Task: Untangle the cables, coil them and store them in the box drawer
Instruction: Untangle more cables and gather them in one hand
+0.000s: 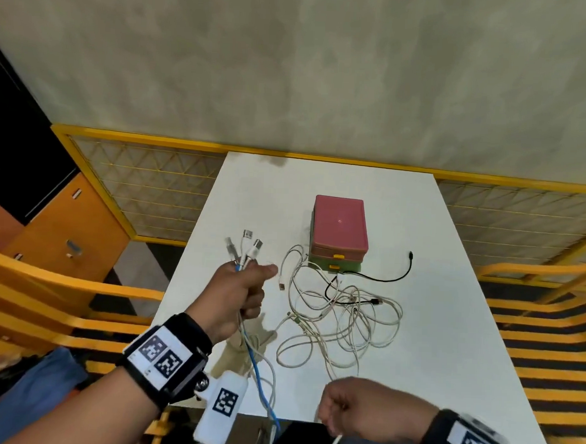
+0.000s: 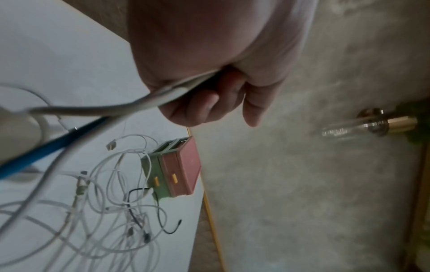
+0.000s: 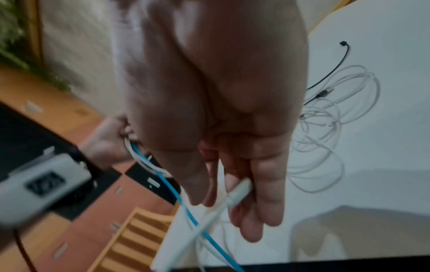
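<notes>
Below table edge [image 1: 481, 295], blue cable [image 1: 261, 383] end cut off.

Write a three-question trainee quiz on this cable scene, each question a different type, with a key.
1. True or false: the left hand grips a bundle of cables whose plugs stick up.
2. Which cable hanging from that bundle is coloured? A red B blue C green
3. Fill in: the drawer box has a ____ top.

Key: 1 true; 2 B, the blue cable; 3 pink. The right hand holds a white cable.
</notes>
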Available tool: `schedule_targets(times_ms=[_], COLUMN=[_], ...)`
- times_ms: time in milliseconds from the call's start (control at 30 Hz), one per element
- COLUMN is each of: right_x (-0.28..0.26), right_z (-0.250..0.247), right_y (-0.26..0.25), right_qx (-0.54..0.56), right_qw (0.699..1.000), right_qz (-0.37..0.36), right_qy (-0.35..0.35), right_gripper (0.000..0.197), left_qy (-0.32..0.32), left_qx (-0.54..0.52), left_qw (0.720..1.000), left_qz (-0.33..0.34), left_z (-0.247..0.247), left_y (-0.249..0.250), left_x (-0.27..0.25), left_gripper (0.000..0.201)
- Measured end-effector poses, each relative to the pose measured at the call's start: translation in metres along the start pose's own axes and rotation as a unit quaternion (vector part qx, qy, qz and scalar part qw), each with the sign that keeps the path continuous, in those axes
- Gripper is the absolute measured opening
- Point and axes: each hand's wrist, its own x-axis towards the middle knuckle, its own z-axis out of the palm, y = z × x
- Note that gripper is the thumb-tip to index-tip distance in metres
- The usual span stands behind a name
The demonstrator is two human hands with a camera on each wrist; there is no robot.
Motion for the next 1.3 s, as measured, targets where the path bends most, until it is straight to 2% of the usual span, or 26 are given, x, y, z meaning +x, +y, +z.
schedule_targets(times_ms=[133, 200, 267, 333, 367, 400, 467, 533, 600, 667, 733, 800, 900, 967, 1033, 1167, 1300], right_x=[0.017, 0.026, 0.033, 0.045, 0.053, 0.064, 0.086, 0.109, 0.141, 0.174, 0.193, 0.192, 0.175, 0.170, 0.169, 0.175, 0.176], right_z=[0.007, 0.007, 0.001, -0.014, -0.026, -0.041, -0.071, -0.096, -0.114, -0.123, -0.122, -0.120, -0.118, -0.118, -0.113, -0.105, -0.110], right_y=[0.023, 0.033, 0.034, 0.028, 0.024, 0.020, 0.009, 0.003, 0.014, 0.036, 0.052, 0.056, 0.055, 0.061, 0.066, 0.068, 0.067], right_qx=[-0.173, -0.241, -0.248, -0.176, -0.126, -0.088, -0.056, -0.053, -0.069, -0.078, -0.096, -0.108, -0.105, -0.091, -0.073, -0.052, -0.037], right_qw=[0.985, 0.970, 0.969, 0.980, 0.980, 0.972, 0.936, 0.912, 0.915, 0.929, 0.932, 0.922, 0.908, 0.909, 0.912, 0.896, 0.899], right_qz=[0.000, 0.015, 0.021, 0.007, 0.003, -0.004, -0.016, -0.005, 0.045, 0.106, 0.154, 0.181, 0.195, 0.185, 0.188, 0.215, 0.226], right_qy=[-0.001, -0.013, 0.012, 0.096, 0.154, 0.219, 0.348, 0.407, 0.394, 0.345, 0.315, 0.325, 0.356, 0.361, 0.357, 0.385, 0.373], right_gripper=[0.032, 0.028, 0.016, 0.004, 0.009, 0.013, 0.016, 0.017, 0.014, 0.016, 0.027, 0.032, 0.017, 0.007, 0.016, 0.025, 0.009], left_qy=[-0.013, -0.021, -0.036, -0.060, -0.077, -0.094, -0.135, -0.181, -0.219, -0.242, -0.246, -0.231, -0.194, -0.173, -0.161, -0.153, -0.143], left_qx=[-0.102, -0.139, -0.154, -0.149, -0.148, -0.148, -0.153, -0.156, -0.153, -0.148, -0.135, -0.125, -0.129, -0.126, -0.113, -0.088, -0.074], left_qw=[0.994, 0.988, 0.986, 0.986, 0.985, 0.984, 0.978, 0.970, 0.962, 0.958, 0.959, 0.964, 0.972, 0.976, 0.980, 0.984, 0.986], left_qz=[-0.044, -0.059, -0.061, -0.045, -0.038, -0.036, -0.040, -0.044, -0.046, -0.046, -0.038, -0.032, -0.032, -0.030, -0.030, -0.030, -0.035], left_z=[0.002, 0.004, 0.007, 0.012, 0.015, 0.019, 0.025, 0.032, 0.038, 0.042, 0.043, 0.042, 0.039, 0.038, 0.038, 0.037, 0.031], left_y=[0.011, 0.015, 0.017, 0.017, 0.017, 0.016, 0.013, 0.011, 0.010, 0.010, 0.012, 0.013, 0.014, 0.012, 0.010, 0.008, 0.005], left_x=[0.002, 0.002, 0.001, -0.002, -0.003, -0.003, -0.004, -0.001, 0.002, 0.007, 0.011, 0.015, 0.022, 0.027, 0.029, 0.031, 0.030], left_gripper=[0.050, 0.054, 0.055, 0.054, 0.054, 0.055, 0.057, 0.060, 0.063, 0.065, 0.065, 0.065, 0.060, 0.057, 0.056, 0.057, 0.057])
